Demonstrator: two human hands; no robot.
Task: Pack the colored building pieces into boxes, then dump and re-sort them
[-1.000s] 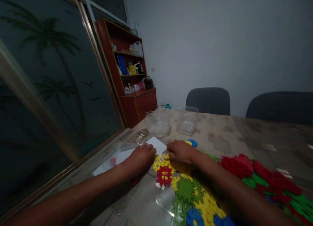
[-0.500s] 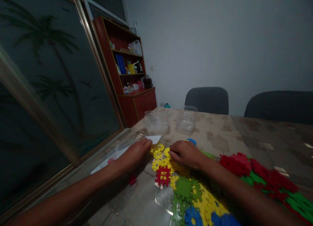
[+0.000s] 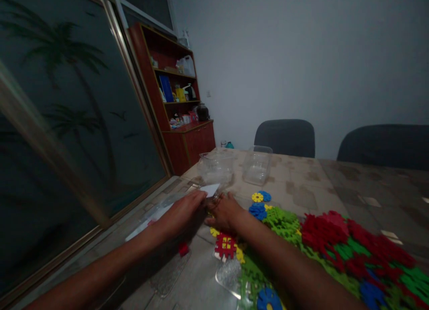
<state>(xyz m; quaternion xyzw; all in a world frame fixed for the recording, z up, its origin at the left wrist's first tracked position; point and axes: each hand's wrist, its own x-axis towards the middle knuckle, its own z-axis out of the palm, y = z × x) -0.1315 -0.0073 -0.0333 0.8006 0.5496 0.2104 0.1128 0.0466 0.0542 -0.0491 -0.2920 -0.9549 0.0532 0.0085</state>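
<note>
- Pinching the near corner of a white sheet [image 3: 212, 190] with the narrowed fingers of the left hand [image 3: 191, 204]
- Bent low over yellow pieces [image 3: 215, 231] with the right hand [image 3: 225, 212], just beside the left; cannot tell whether gripping any, with fingertips partly hidden
- Showing a red square piece [image 3: 225, 246] just below the right wrist, and green pieces [image 3: 253, 274] with a blue flower piece [image 3: 269, 298] lower down
- Heaped on the table [image 3: 295, 173] beyond the right forearm with red pieces [image 3: 325, 231]
- Set farther off with two clear containers [image 3: 257, 167], side by side, apart from both hands
</note>
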